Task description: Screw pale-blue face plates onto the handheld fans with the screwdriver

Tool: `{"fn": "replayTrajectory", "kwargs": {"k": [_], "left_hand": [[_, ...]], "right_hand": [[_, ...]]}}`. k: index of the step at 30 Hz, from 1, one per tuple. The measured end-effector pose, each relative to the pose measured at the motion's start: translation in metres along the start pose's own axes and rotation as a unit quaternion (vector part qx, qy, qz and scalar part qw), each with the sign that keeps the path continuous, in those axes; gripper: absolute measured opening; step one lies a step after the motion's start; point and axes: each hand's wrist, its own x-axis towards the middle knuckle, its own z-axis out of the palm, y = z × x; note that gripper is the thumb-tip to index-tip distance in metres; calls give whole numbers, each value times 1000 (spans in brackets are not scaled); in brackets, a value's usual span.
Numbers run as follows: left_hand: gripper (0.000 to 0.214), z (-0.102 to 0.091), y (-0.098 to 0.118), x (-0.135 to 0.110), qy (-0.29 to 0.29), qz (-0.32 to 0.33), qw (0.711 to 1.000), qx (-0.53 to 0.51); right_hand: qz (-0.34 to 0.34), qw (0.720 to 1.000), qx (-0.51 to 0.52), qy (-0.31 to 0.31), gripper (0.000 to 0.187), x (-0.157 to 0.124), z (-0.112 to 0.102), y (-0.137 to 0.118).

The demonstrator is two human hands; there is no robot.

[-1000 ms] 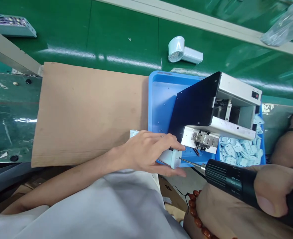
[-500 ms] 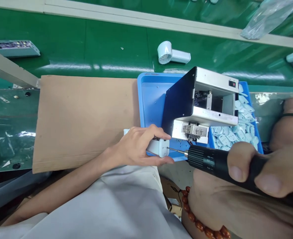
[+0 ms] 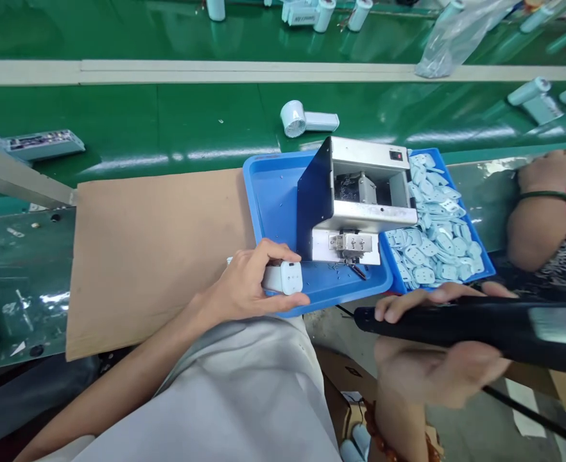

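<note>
In right hand (image 3: 439, 371), black screwdriver (image 3: 485, 325), label (image 3: 559, 325) blurred

The housing (image 3: 291, 278) is pale blue; the electric screwdriver (image 3: 456, 326) is black. Tray (image 3: 269, 183) and bin (image 3: 486, 262) are plain blue, the plates (image 3: 439, 240) pale blue. The machine (image 3: 369, 215) is black and silver, its switch (image 3: 396, 155) red-and-black. The cardboard (image 3: 158, 256) is plain brown.

Both hands (image 3: 239, 285) (image 3: 430, 372) curled in grips, well apart

Head-worn — looking forward and down past the pale garment (image 3: 235, 398), close above left hand (image 3: 244, 285) and right hand (image 3: 432, 372) — taking in the green bench (image 3: 201, 125) farther off, toward the top.
</note>
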Motion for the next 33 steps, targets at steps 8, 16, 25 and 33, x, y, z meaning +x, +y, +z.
{"fn": "replayTrajectory", "kwargs": {"k": [8,16,25,33], "left_hand": [[52,-10,8,-1,19,21,998,-55],[48,-14,54,2,55,23,975,-213],[41,-55,42,21,81,114,990,-5],[61,-182,-17,130,58,-125,869,475]], "right_hand": [[24,994,40,100,49,13,-7,42],[118,952,-279,33,63,62,-38,137],[166,937,-308,25,71,49,-42,169],[133,947,-282,83,62,47,-32,191]]}}
